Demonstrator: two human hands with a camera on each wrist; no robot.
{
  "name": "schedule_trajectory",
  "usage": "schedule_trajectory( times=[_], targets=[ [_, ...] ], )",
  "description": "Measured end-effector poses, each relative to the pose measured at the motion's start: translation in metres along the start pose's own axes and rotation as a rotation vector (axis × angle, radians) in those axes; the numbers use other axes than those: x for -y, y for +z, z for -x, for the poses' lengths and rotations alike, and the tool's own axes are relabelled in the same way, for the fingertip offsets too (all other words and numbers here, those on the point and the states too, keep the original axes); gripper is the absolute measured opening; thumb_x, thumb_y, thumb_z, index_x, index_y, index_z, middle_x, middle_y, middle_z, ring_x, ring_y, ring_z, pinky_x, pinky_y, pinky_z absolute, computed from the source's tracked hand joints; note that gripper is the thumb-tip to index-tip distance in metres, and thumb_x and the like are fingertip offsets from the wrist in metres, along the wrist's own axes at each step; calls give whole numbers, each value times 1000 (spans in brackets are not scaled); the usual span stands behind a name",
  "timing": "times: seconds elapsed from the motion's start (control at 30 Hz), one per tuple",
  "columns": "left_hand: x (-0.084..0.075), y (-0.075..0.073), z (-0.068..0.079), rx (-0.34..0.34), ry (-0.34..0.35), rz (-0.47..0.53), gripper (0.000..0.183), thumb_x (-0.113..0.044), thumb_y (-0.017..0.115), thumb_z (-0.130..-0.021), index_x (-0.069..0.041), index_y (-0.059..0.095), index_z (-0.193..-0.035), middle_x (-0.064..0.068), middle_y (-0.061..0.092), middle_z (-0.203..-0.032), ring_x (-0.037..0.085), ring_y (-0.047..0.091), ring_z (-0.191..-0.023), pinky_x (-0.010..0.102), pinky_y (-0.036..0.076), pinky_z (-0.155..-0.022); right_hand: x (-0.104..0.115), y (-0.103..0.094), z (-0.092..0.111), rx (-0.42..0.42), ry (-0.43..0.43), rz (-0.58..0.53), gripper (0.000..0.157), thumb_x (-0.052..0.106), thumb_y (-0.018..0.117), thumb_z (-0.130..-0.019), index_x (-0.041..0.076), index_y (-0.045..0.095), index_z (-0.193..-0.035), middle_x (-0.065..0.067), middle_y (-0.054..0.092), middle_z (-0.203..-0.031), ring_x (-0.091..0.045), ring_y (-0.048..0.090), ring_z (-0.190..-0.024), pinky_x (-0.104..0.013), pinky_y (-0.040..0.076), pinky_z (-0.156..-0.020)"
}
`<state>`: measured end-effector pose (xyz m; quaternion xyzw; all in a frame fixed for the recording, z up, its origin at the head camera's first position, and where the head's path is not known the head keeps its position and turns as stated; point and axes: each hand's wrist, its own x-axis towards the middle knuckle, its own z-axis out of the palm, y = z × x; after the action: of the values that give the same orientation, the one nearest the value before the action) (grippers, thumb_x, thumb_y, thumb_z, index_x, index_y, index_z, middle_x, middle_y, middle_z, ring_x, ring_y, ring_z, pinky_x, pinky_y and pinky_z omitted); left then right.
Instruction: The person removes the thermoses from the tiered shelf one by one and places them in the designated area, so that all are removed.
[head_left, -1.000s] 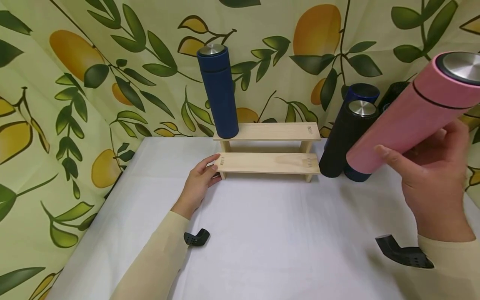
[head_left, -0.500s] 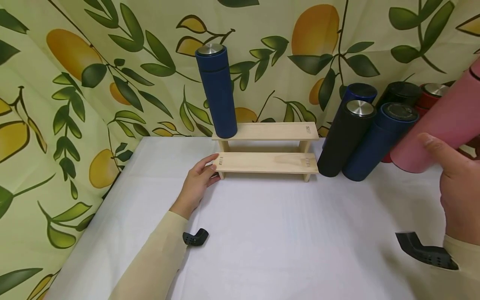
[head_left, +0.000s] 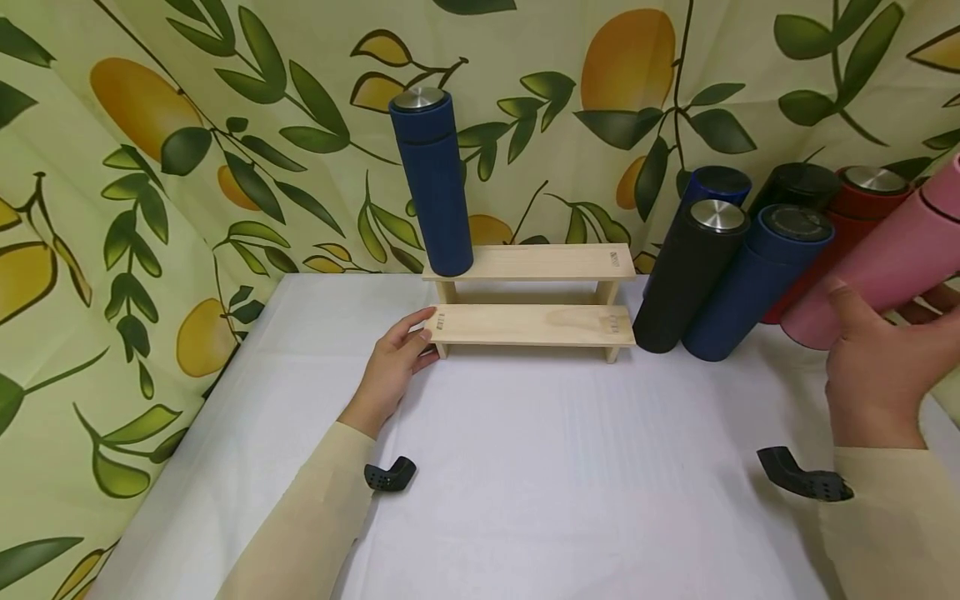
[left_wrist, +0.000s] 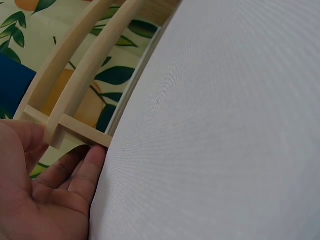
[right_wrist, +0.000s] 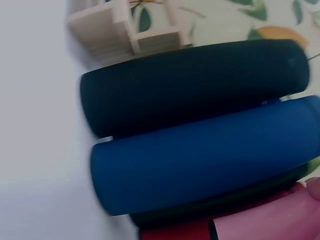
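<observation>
My left hand [head_left: 393, 362] pinches the left end of a two-tier wooden display stand [head_left: 532, 325], with thumb and fingers about its end in the left wrist view. On the upper tier's left end stands a dark blue thermos flask [head_left: 432, 187] with a steel-topped lid. At the far right, my right hand [head_left: 888, 367] grips a pink thermos flask [head_left: 877, 267], whose top runs past the frame edge. The pink flask overlaps a red flask [head_left: 873, 196] behind it. In the right wrist view, the pink flask [right_wrist: 275, 220] shows at the lower right.
Right of the stand, a black flask [head_left: 686, 283] and a blue flask [head_left: 753, 287] stand close together. Behind them are a dark blue-lidded flask [head_left: 718, 179] and another dark flask [head_left: 798, 179]. A white cloth [head_left: 570, 467] covers the table; a leaf-patterned curtain [head_left: 517, 50] hangs behind.
My right hand has carried the pink flask rightward and down, uncovering the blue and red flasks. Over the last half second the hand shifts slightly left. My left hand stays at the stand.
</observation>
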<state>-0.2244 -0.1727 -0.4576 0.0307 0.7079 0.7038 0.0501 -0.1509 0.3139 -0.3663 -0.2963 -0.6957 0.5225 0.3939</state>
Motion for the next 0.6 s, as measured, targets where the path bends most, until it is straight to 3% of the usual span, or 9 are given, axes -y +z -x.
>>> schedule_trajectory(
  times=[0.17, 0.43, 0.6],
  targets=[
    [0, 0, 0, 13, 9, 10, 45, -11, 54, -116, -11, 55, -161, 22, 56, -152, 36, 61, -133, 41, 55, -107, -16, 7, 2, 1, -31, 33, 78, 23, 77, -104, 29, 29, -166, 9, 39, -157, -4, 40, -140, -24, 33, -116],
    [-1, 0, 0, 4, -4, -2, 45, -11, 54, -116, -13, 56, -160, 21, 57, -151, 33, 61, -133, 40, 56, -106, -38, 16, 2, 24, -139, 15, 73, 15, 77, -102, 27, 34, -160, 7, 43, -154, -6, 41, -136, -24, 34, -110],
    [-1, 0, 0, -5, -11, -8, 44, -11, 54, -116, -13, 56, -160, 20, 57, -151, 32, 61, -134, 37, 57, -105, -46, 22, 4, 29, -103, -23, 72, 13, 77, -100, 27, 36, -158, 7, 45, -149, -5, 42, -130, -23, 34, -106]
  ],
)
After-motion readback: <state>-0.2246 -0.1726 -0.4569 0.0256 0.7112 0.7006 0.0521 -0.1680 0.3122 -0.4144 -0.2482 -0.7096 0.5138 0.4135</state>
